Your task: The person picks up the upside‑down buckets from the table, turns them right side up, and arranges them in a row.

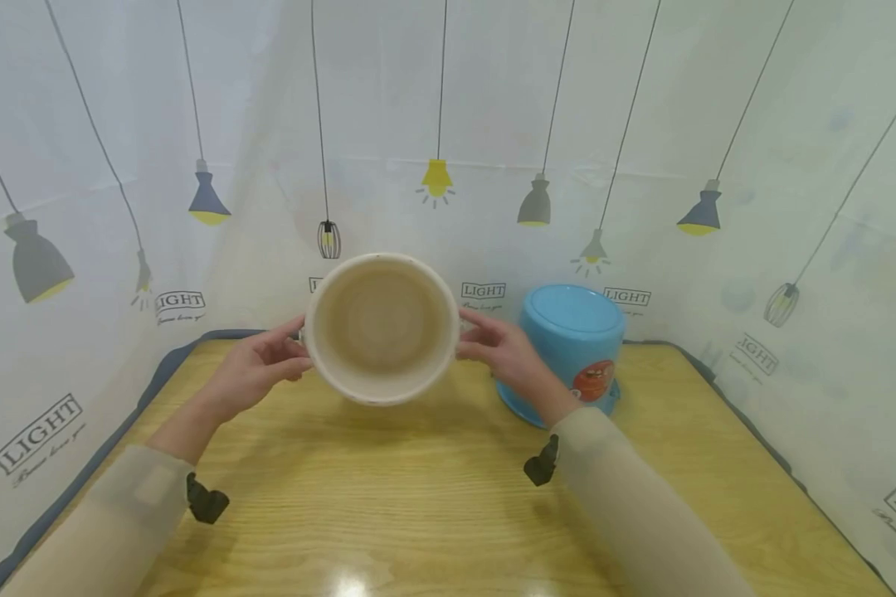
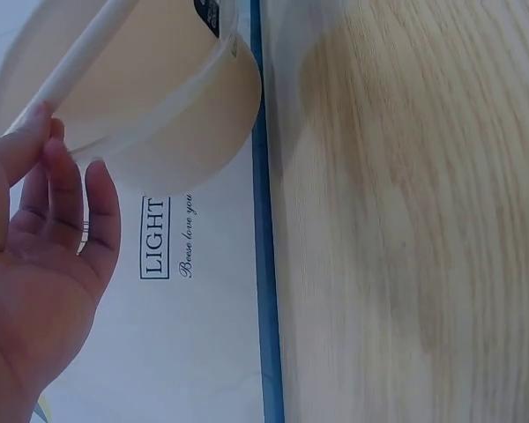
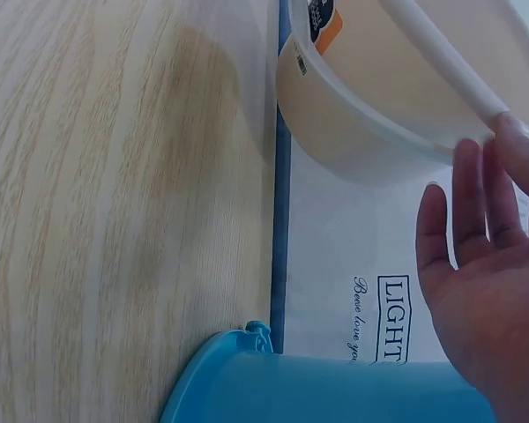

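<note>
A beige bucket point(image 1: 379, 390) is held up over the table, its round opening tilted towards me and its inside showing. On its left side my left hand point(image 1: 250, 369) pinches the edge; in the left wrist view the thumb lies on a pale bar-like handle point(image 2: 84, 53) by the rim. On the opposite side my right hand point(image 1: 509, 355) grips the edge the same way, its thumb on the bar in the right wrist view. A dark label point(image 3: 320, 18) shows on the bucket. Beside my right forearm, a blue bucket point(image 1: 560, 356) stands upside down on the table.
The wooden table point(image 1: 388, 506) has a dark blue border point(image 1: 168, 365) along its edges. Pale sheeting point(image 1: 388, 99) printed with lamps and "LIGHT" rises behind and on both sides. A red sticker point(image 1: 593, 380) is on the blue bucket.
</note>
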A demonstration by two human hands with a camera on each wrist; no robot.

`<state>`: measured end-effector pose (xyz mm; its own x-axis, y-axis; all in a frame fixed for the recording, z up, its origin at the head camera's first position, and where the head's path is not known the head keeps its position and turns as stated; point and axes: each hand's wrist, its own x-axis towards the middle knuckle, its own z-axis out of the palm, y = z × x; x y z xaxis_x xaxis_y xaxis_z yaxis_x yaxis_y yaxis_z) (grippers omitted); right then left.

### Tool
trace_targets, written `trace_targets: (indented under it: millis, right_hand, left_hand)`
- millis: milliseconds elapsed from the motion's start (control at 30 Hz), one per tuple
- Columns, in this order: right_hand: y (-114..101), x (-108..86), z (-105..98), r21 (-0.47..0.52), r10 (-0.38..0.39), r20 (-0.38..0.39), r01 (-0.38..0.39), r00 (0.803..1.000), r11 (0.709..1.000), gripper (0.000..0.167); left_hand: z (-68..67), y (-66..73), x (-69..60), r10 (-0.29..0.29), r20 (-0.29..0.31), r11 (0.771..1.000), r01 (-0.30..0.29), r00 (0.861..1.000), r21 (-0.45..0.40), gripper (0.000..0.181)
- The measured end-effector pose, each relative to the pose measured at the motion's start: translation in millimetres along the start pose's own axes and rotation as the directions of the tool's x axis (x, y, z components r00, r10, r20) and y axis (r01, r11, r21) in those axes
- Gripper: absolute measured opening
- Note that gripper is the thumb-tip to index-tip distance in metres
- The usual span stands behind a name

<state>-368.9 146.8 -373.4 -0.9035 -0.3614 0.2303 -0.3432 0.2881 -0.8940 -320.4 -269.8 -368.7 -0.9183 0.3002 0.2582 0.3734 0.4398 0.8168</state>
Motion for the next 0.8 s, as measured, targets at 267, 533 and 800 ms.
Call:
trace_targets:
  millis: [267,533,800]
  right_hand:
    - [1.0,0.2,-1.6,-0.083,-0.035,-0.030,0.032,0.999,0.996,0.059]
    - [2.8,0.6,-0.9,0.038,-0.057,0.013,0.056,0.998,0.998,0.057]
    - [0.1,-0.7,0.6,0.132,-0.038,0.021,0.035,0.999,0.991,0.057]
  left_hand:
    - [-1.7,3.6,0.6,0.005,-0.035,0.993,-0.001,0.999,0.122,0.073]
    - [1.6,5.1,3.2,0.016,0.029,0.999,-0.014,0.999,-0.052,0.071]
    - [5.3,4.7,2.6,0.000,0.015,0.992,0.001,1.000,-0.129,0.071]
